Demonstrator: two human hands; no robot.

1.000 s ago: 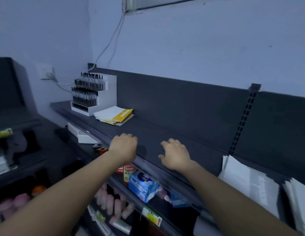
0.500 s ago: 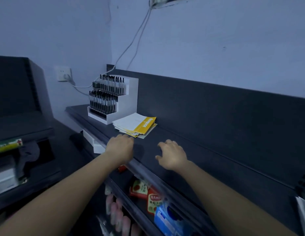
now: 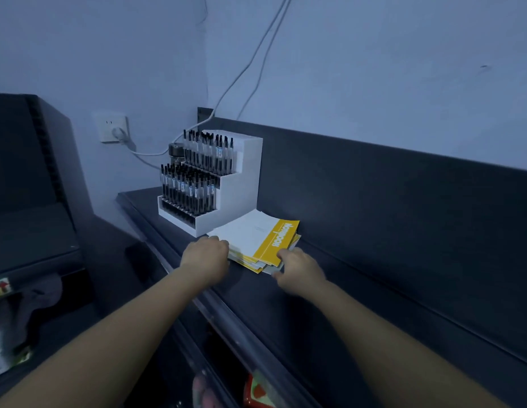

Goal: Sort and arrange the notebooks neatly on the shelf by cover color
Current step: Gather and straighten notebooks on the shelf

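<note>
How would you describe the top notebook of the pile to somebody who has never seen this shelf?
Find the dark shelf along the wall, where a white stepped pen stand sits. Just right of the stand lies a loose pile of notebooks. The top notebook is white with a yellow band of white lettering along one edge; the ones beneath show only their edges.
</note>
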